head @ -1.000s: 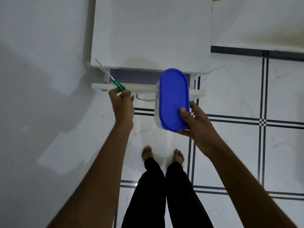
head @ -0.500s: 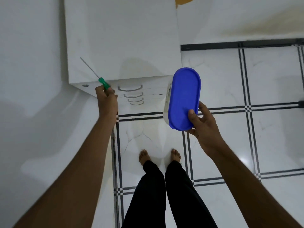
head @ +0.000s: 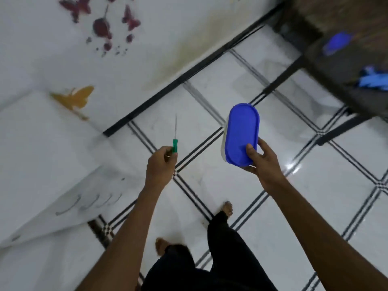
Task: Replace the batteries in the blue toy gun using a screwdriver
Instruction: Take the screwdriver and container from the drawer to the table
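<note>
My left hand [head: 160,162] grips a screwdriver [head: 174,139] by its green handle, the thin metal shaft pointing up and away from me. My right hand [head: 260,159] holds an oval white container with a blue lid [head: 241,133], thumb pressed on the lid, fingers underneath. Both are held out over the floor. At the far upper right, a dark table [head: 344,59] carries a blurred blue object [head: 337,43] and a light-blue thing at the frame edge [head: 374,79]; I cannot tell whether either is the toy gun.
A white drawer cabinet [head: 52,164] with curved handles stands at the left against a white wall with butterfly stickers [head: 73,99]. The floor is white tile with black lines [head: 210,101]. My legs and bare feet [head: 227,208] are below.
The view has swung right, away from the cabinet, which now lies at the left. Both hands keep their hold on the screwdriver and container. The dark table has come into view.
</note>
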A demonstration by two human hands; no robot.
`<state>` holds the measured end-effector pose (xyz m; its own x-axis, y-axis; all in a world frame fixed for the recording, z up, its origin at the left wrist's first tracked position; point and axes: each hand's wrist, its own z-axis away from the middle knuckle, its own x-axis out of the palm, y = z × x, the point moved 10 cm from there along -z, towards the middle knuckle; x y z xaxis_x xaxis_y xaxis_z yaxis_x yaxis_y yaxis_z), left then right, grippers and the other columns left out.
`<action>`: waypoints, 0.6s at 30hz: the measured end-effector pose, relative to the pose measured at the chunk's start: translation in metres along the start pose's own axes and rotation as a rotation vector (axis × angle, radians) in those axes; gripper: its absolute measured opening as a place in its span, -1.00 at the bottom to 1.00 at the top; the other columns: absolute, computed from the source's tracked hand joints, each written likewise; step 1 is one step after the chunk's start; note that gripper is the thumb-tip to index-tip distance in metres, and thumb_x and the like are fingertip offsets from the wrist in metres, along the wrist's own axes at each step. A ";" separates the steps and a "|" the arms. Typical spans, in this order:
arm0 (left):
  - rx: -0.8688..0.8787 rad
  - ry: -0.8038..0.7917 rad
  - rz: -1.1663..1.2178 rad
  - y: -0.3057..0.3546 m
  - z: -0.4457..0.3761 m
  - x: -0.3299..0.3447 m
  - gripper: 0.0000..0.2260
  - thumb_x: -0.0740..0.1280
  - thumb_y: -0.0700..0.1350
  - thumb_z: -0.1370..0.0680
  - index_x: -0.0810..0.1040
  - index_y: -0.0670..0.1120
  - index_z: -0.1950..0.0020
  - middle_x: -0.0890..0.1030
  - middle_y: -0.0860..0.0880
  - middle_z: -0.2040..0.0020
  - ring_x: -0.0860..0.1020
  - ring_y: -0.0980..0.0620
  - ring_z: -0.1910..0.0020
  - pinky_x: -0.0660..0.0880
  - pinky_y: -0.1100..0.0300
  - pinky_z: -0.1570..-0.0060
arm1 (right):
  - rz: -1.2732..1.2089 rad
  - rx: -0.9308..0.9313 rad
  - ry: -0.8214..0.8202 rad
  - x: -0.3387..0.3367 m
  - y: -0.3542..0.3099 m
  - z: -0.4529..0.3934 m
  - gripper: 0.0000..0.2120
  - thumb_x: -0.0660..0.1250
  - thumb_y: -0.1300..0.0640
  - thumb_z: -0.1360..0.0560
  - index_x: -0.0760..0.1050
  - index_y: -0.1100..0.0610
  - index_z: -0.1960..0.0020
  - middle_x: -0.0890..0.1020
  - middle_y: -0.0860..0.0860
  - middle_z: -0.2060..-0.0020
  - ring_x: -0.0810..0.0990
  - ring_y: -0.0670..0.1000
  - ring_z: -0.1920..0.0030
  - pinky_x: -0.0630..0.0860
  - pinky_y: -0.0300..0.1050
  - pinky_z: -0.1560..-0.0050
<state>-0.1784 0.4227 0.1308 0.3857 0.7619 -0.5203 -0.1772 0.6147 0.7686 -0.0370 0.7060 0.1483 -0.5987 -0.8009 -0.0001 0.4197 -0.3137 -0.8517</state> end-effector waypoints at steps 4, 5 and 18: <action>0.151 -0.121 -0.073 0.142 -0.033 0.109 -0.89 0.37 -0.06 -0.54 0.61 -0.07 0.01 0.63 0.01 0.20 0.60 -0.02 0.17 0.51 0.16 0.15 | -0.085 -0.061 0.134 -0.123 -0.050 -0.030 -0.49 0.39 0.02 -0.52 0.36 0.02 -0.44 0.72 0.03 0.04 0.68 0.16 -0.05 0.66 0.05 0.03; 0.195 -0.148 -0.091 0.181 -0.039 0.143 -0.89 0.38 -0.06 -0.53 0.63 -0.08 0.03 0.65 -0.01 0.18 0.61 -0.04 0.14 0.54 0.13 0.11 | -0.112 -0.081 0.174 -0.159 -0.063 -0.039 -0.49 0.39 0.02 -0.53 0.36 0.02 -0.44 0.71 0.03 0.05 0.68 0.18 -0.04 0.66 0.05 0.05; 0.398 -0.406 -0.171 0.486 -0.139 0.471 -0.78 0.43 -0.04 -0.48 0.69 -0.09 -0.08 0.70 -0.03 0.10 0.64 0.00 0.07 0.57 0.12 -0.02 | -0.275 -0.138 0.411 -0.455 -0.160 -0.206 -0.55 0.38 -0.02 -0.53 0.45 0.05 -0.38 0.65 0.06 -0.15 0.68 0.10 -0.06 0.67 0.05 0.08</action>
<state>-0.2085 1.1087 0.2080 0.7080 0.4715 -0.5257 0.2413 0.5381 0.8076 0.0279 1.2258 0.1770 -0.9048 -0.4228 0.0513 0.1316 -0.3919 -0.9106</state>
